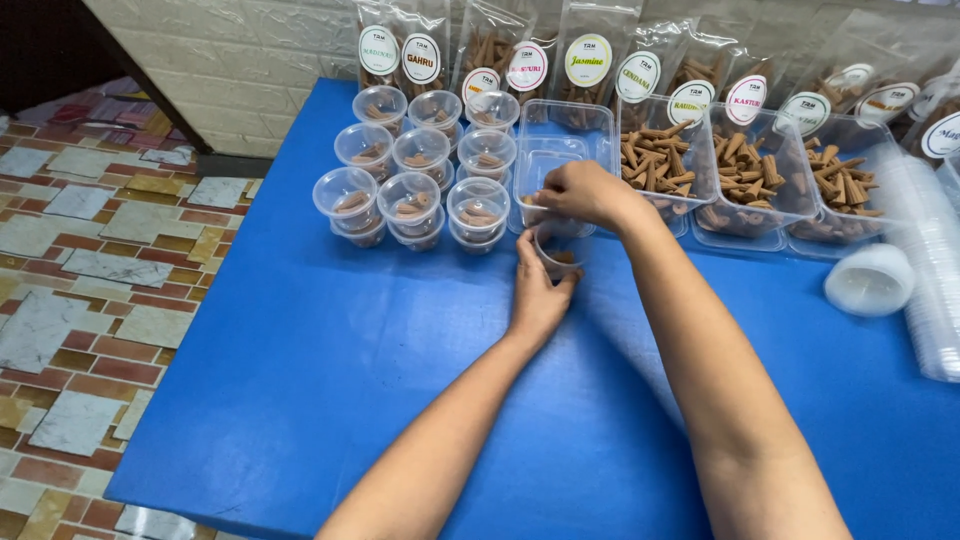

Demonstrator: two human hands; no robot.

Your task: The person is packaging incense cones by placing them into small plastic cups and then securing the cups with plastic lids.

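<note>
item: small clear cup [557,250] on blue table [330,370], gripped by left hand [537,290]; right hand [580,193] pinching brown cones above it. risk: cones miss the narrow rim, scatter.

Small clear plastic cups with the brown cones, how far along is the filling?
Done: a block of small clear plastic cups, stacked and holding brown cones, stands on the blue table. In hand: the left hand steadies one more clear cup while the right hand is above it. Left: rectangular clear trays of loose brown cones and a stack of empty cups.
</note>
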